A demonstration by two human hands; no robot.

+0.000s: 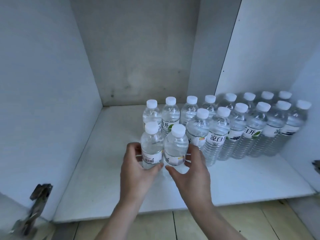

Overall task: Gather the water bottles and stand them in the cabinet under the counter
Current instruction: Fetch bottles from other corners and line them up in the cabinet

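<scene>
Item: wooden floor (190,226), nearest us, running under the front edge of the cabinet shelf (103,196).

Item: our left hand (136,172), fingers wrapped round the left bottle (152,146); our right hand (192,172), fingers curled round the right bottle (175,148). Both bottles stand upright on the shelf, long axis vertical, white caps up, sides touching, left of the bottle rows (242,125).

Item: bottle rows, behind and to the right of the held pair, all upright with caps up, packed close in two ranks that run to the right cabinet wall (270,49).

Item: open room. Left of the held pair the shelf lies bare to the left cabinet wall (43,84); a strip stays free along the front edge. A hinge (40,193) sits low at the left wall.
</scene>
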